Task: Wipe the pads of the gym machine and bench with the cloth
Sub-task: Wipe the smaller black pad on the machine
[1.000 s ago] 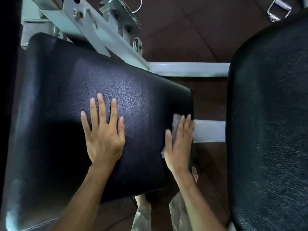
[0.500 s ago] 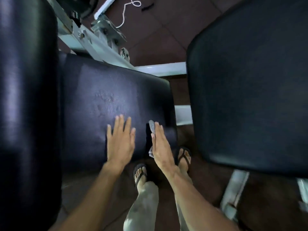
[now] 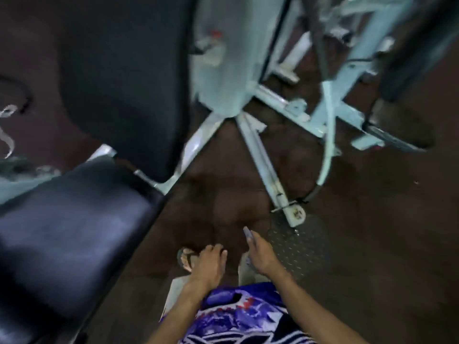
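Observation:
The view is blurred by motion. A black seat pad (image 3: 64, 227) fills the lower left, and a tall black back pad (image 3: 119, 78) rises behind it. Both my hands hang in front of my body over the floor, off the pads. My left hand (image 3: 210, 265) is loose with fingers slightly curled and nothing in it. My right hand (image 3: 259, 253) holds the small grey cloth (image 3: 247, 233), which sticks out past the fingers.
The pale blue machine frame (image 3: 218, 58) stands at top centre, with a bar (image 3: 263, 157) running down to a foot on a dark checker plate (image 3: 298, 242). More frame tubes cross at the upper right. Brown floor (image 3: 385, 232) spreads to the right. My sandalled foot (image 3: 185, 258) shows below.
Both hands have come off the seat pad and dropped in front of my body. My head has turned right, so the pads now lie at the left and the frame is ahead.

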### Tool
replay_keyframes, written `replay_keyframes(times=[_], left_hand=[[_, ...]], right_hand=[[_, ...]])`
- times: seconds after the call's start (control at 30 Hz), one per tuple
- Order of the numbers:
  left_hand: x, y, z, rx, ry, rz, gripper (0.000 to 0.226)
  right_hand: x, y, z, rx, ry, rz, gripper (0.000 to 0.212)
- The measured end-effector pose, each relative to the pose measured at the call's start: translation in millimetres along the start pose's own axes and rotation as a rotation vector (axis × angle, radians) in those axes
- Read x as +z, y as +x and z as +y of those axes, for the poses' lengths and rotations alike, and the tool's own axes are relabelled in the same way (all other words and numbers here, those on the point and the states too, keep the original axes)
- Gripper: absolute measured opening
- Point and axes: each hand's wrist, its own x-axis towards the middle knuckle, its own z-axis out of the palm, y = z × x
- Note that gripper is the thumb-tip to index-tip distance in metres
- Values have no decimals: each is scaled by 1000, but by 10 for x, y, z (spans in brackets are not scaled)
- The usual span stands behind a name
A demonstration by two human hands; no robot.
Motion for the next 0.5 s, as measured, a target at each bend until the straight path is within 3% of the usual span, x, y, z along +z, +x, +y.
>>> replay_keyframes(times=[0.07, 0.13, 0.2, 0.5], left_hand=[[48, 65, 419, 72, 23, -36, 40], [162, 184, 859, 147, 74, -72, 40], [312, 284, 1352, 216, 124, -87, 39], [1416, 505, 3801, 403, 179, -117, 32]], right_hand=[[-199, 8, 580, 61, 140, 130, 46], [-578, -297, 742, 62, 258, 251, 45], [-960, -566, 912, 70, 324, 298, 26], [-2605, -932, 2670, 152, 621, 477, 34]])
